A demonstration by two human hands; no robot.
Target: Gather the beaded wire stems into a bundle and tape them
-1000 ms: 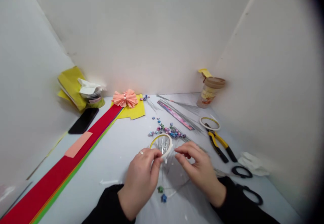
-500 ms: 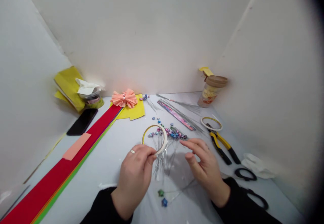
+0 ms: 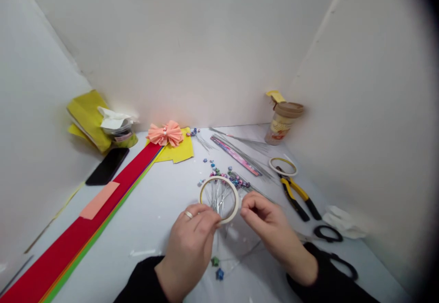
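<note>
Brought rightward since the earlier view, a roll of cream masking tape (image 3: 219,178) has also been turned so that its opening faces the camera more fully, and the right hand (image 3: 270,220) has been drawn in from its spread pose to the roll's right edge. The roll is held up above the table (image 3: 164,202), with a bundle of thin wire stems (image 3: 219,198) passing through its centre. Its lower left rim is gripped between the thumb and curled fingers of the left hand (image 3: 190,239), which is nearly closed. The right hand is half closed, with its thumb and forefinger brought together at the rim, but whether the tape or a stem is pinched cannot be told.

Small paper stars (image 3: 229,178) are clustered behind the roll, and a blue paper star (image 3: 219,273) lies below the hands. A second tape roll (image 3: 283,158) rests beside yellow-handled pliers (image 3: 295,198). Good control is judged to depend on the rim being held lightly and the stems being kept bunched at the centre, so that the wires are not bent and the stars are not crushed.
</note>
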